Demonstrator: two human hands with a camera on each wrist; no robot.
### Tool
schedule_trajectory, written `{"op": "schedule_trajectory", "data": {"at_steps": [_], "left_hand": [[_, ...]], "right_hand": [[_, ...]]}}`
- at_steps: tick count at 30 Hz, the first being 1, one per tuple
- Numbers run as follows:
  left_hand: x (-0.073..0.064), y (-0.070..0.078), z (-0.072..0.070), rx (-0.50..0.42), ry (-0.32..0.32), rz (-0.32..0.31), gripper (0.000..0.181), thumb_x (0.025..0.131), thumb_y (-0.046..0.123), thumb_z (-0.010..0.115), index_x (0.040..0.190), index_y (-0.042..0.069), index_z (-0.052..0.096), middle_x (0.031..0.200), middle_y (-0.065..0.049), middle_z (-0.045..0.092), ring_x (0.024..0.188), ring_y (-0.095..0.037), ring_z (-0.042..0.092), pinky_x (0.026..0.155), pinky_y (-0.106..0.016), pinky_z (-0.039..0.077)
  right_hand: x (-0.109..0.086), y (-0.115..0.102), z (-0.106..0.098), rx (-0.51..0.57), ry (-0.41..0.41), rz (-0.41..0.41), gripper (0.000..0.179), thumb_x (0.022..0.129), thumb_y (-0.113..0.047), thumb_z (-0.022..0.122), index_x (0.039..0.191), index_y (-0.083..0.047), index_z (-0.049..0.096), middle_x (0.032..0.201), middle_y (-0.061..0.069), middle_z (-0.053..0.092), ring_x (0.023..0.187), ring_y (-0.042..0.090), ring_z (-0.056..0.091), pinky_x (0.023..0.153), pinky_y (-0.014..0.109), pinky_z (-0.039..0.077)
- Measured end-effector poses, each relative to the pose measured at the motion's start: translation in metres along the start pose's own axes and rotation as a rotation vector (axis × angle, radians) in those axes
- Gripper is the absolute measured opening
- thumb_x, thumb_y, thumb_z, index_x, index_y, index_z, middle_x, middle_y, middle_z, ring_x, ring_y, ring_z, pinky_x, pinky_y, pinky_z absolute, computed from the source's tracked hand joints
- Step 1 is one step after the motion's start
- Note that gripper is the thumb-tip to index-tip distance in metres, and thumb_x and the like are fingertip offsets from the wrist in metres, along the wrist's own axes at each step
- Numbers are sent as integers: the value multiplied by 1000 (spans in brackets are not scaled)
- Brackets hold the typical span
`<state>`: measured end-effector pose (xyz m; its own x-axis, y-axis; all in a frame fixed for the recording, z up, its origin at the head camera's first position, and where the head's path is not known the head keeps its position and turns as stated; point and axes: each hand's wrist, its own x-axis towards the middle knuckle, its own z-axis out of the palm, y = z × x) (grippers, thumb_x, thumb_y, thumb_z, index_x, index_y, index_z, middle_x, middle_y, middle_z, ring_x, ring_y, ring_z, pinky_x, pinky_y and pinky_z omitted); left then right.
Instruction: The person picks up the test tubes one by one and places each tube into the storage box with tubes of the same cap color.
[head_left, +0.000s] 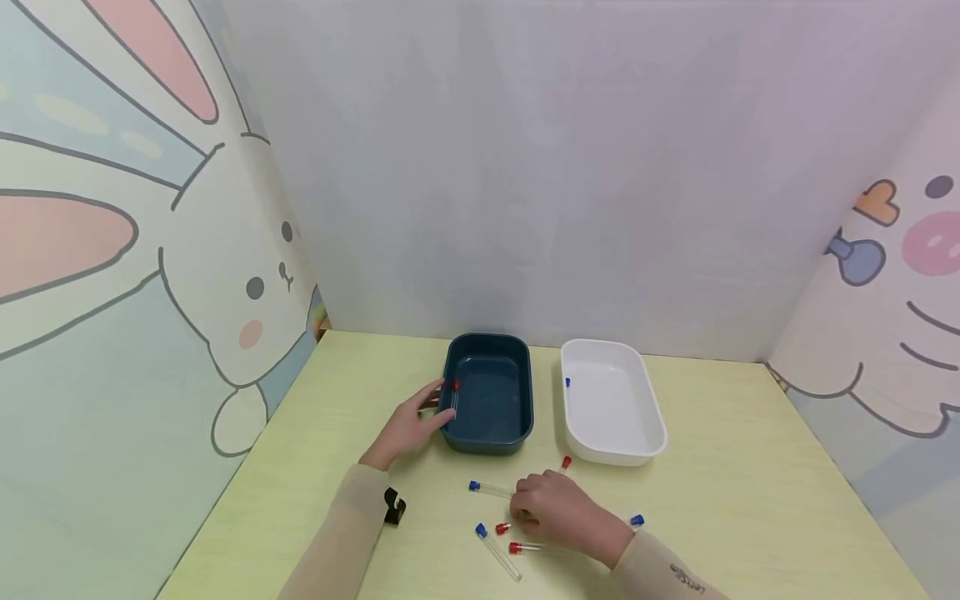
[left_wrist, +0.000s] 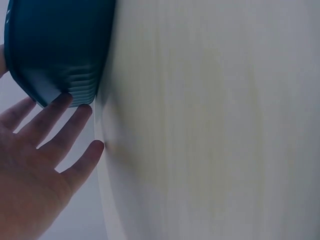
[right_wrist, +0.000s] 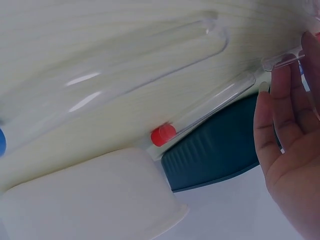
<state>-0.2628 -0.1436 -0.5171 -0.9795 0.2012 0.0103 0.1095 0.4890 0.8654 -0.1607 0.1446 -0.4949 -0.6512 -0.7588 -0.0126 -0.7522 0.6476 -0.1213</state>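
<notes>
A dark teal bin holds a test tube with a red cap. My left hand rests against its left side, thumb at the rim; in the left wrist view its fingers are spread and straight beside the outer wall. Lower down, my right hand is bent over the loose test tubes, pinching a clear tube between thumb and fingers. A red cap shows at that hand's left. Nearby lie a blue-capped tube and a red-capped tube.
A white bin with a blue-capped tube inside stands right of the teal one. Another blue-capped tube lies in front, and a blue cap shows beside the right sleeve. A small black object sits by the left sleeve.
</notes>
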Motion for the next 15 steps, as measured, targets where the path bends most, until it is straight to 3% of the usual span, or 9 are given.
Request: {"op": "schedule_trajectory", "data": {"at_steps": [15], "left_hand": [[1,-2,1,4,0,-10,69,99,40,69,160,24,39,153,-13,56,139,-37,55,116,-59,44]], "right_hand": [[-1,2,-15,-2,33,14,14,86,-20,84,97,-27,79,90,-14,71,81,1,58,73,20,48]]}}
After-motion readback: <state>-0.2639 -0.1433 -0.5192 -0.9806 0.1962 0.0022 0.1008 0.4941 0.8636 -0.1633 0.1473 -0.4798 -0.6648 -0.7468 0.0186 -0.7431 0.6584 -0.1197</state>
